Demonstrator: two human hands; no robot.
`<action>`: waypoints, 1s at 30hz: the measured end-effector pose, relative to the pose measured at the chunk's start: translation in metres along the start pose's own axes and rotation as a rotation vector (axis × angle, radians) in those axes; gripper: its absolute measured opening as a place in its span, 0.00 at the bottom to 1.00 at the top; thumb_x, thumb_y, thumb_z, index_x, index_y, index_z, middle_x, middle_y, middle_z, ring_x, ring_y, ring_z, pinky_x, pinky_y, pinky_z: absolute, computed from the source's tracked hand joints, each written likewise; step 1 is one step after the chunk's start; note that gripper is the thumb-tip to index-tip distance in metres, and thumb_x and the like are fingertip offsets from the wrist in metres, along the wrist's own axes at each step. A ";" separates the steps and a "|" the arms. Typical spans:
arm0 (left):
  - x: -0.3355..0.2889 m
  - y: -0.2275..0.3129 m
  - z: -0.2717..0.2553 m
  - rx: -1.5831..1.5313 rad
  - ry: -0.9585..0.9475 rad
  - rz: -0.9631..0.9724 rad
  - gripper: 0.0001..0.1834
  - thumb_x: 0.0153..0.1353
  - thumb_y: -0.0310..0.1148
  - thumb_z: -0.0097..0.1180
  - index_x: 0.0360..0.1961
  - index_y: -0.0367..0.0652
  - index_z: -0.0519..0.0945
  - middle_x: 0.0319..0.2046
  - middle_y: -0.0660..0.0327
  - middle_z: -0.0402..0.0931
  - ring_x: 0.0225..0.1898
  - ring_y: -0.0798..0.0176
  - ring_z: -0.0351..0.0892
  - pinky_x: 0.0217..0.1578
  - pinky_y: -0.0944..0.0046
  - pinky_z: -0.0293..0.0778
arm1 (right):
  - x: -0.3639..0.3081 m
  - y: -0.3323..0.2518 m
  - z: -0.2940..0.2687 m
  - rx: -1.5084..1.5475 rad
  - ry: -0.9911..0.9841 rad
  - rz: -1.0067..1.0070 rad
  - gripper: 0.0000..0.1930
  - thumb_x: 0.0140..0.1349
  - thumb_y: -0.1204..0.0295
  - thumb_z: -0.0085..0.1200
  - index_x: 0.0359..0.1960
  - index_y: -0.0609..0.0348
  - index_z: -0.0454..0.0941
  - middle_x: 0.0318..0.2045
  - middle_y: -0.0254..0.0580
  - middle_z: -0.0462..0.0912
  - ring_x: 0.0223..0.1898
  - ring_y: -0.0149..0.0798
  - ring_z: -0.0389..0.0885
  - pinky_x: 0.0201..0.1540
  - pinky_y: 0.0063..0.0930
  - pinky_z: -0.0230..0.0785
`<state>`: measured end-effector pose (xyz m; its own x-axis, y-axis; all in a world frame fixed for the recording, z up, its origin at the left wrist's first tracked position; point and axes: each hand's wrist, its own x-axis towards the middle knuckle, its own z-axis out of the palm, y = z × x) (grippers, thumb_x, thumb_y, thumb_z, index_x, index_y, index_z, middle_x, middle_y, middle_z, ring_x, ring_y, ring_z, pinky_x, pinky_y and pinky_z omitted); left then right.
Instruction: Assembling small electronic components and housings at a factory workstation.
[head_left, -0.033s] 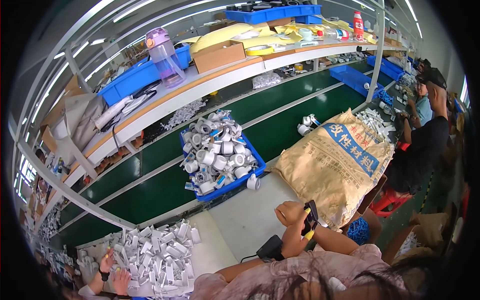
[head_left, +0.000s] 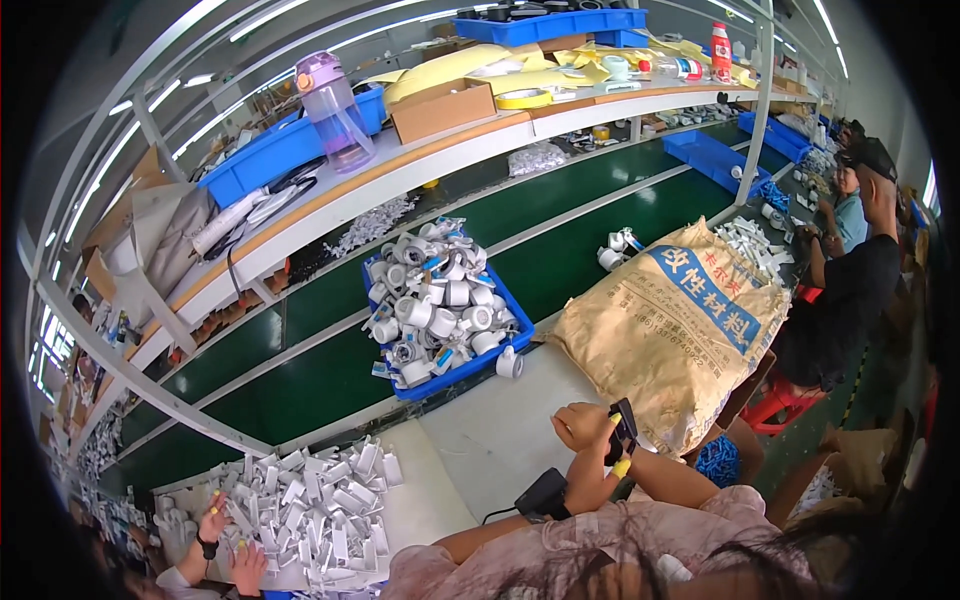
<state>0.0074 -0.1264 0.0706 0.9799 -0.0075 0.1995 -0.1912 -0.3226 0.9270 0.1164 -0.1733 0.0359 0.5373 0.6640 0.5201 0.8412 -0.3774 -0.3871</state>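
Observation:
My left hand (head_left: 592,487), with yellow finger covers on its fingers, closes around the black wrist device (head_left: 623,430) strapped on my right wrist. My right hand (head_left: 578,426) is curled with bent fingers above the pale work surface (head_left: 480,440), and no object shows in it. Another black device (head_left: 543,493) with a thin cable sits on my left wrist. Beyond my hands stands a blue bin (head_left: 450,382) heaped with white and grey round plastic parts (head_left: 440,310). One such cup-shaped part (head_left: 510,362) rests by its near right corner.
A large tan sack (head_left: 650,350) lies to the right. At lower left, another person's hands (head_left: 246,568) are by a pile of white plastic pieces (head_left: 310,510). A green conveyor (head_left: 270,400) runs behind, under a shelf with a purple bottle (head_left: 335,115). Co-workers (head_left: 850,270) are at far right.
The view has shifted very slightly. My left fingers have moved a little at the wrist device, and the other person's hands at lower left have shifted slightly.

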 end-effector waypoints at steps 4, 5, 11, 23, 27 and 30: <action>0.000 -0.009 -0.008 0.010 0.180 0.136 0.36 0.54 0.29 0.58 0.63 0.38 0.57 0.32 0.44 0.78 0.35 0.42 0.78 0.34 0.53 0.71 | 0.002 0.009 -0.005 0.484 -0.058 0.298 0.11 0.62 0.67 0.53 0.26 0.60 0.78 0.14 0.36 0.74 0.19 0.37 0.78 0.24 0.28 0.71; 0.003 -0.017 -0.017 -0.202 0.125 0.001 0.37 0.51 0.27 0.60 0.61 0.33 0.57 0.30 0.45 0.78 0.35 0.43 0.79 0.34 0.53 0.72 | 0.005 0.012 -0.007 0.486 -0.064 0.299 0.11 0.62 0.67 0.53 0.26 0.60 0.78 0.14 0.36 0.74 0.19 0.37 0.78 0.24 0.28 0.71; -0.005 -0.045 -0.018 -0.079 0.122 0.106 0.49 0.50 0.20 0.54 0.69 0.36 0.38 0.45 0.50 0.74 0.49 0.55 0.74 0.56 0.56 0.62 | 0.036 0.000 -0.015 2.034 0.074 0.953 0.11 0.66 0.64 0.46 0.36 0.59 0.75 0.23 0.38 0.76 0.24 0.40 0.75 0.29 0.33 0.68; -0.021 -0.052 -0.032 -0.077 0.108 -0.012 0.51 0.49 0.20 0.54 0.69 0.36 0.35 0.44 0.52 0.75 0.50 0.56 0.74 0.57 0.56 0.62 | 0.046 -0.022 -0.009 1.922 -0.055 0.874 0.18 0.67 0.58 0.47 0.30 0.61 0.78 0.22 0.34 0.77 0.25 0.31 0.78 0.32 0.24 0.70; -0.031 -0.050 -0.033 -0.038 0.108 0.015 0.51 0.50 0.21 0.55 0.69 0.35 0.35 0.44 0.53 0.76 0.50 0.56 0.74 0.57 0.56 0.62 | 0.037 -0.026 0.012 1.282 -0.184 0.777 0.14 0.65 0.63 0.49 0.29 0.61 0.78 0.22 0.39 0.78 0.23 0.35 0.77 0.29 0.27 0.69; -0.040 -0.043 -0.041 0.000 0.160 0.001 0.51 0.50 0.21 0.56 0.68 0.35 0.34 0.46 0.51 0.76 0.52 0.55 0.73 0.58 0.57 0.61 | 0.048 -0.025 0.018 0.616 -0.109 0.356 0.11 0.63 0.66 0.51 0.30 0.61 0.78 0.23 0.46 0.77 0.22 0.43 0.76 0.27 0.30 0.67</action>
<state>-0.0259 -0.0735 0.0356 0.9581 0.1431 0.2481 -0.1919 -0.3225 0.9269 0.1200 -0.1204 0.0569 0.7359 0.6417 0.2159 0.4119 -0.1713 -0.8950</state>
